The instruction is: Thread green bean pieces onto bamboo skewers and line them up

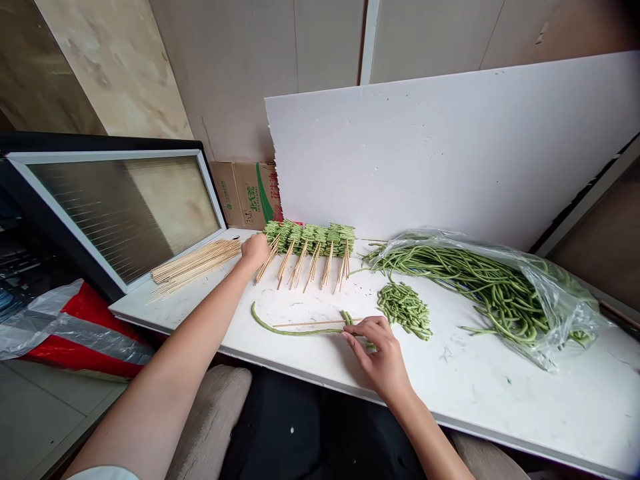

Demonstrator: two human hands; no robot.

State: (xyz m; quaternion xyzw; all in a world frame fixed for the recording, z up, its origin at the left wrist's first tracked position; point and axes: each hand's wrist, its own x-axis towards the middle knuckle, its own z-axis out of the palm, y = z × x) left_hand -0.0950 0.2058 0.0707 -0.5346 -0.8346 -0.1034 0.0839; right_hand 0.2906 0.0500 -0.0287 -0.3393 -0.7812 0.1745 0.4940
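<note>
My left hand [255, 250] is closed in a fist at the left end of the stacked bean skewers [313, 239]. Whatever its fingers hold is hidden. The stack consists of short green bean pieces threaded on sticks, whose bare ends fan toward me. Near the table's front edge, my right hand [377, 350] pinches the end of a long green bean [295, 332], which curves away to the left. Just behind that bean lies a single wooden skewer [310, 324]. Some short bean pieces [346, 317] are by my right fingertips, partly covered by the hand.
Loose bare skewers [197, 265] lie at the left. A heap of cut bean pieces [406, 309] sits right of centre, with long beans [505, 287] in a clear plastic bag [565, 300] beyond it. Behind stand a cardboard box [245, 193] and a white board [440, 153].
</note>
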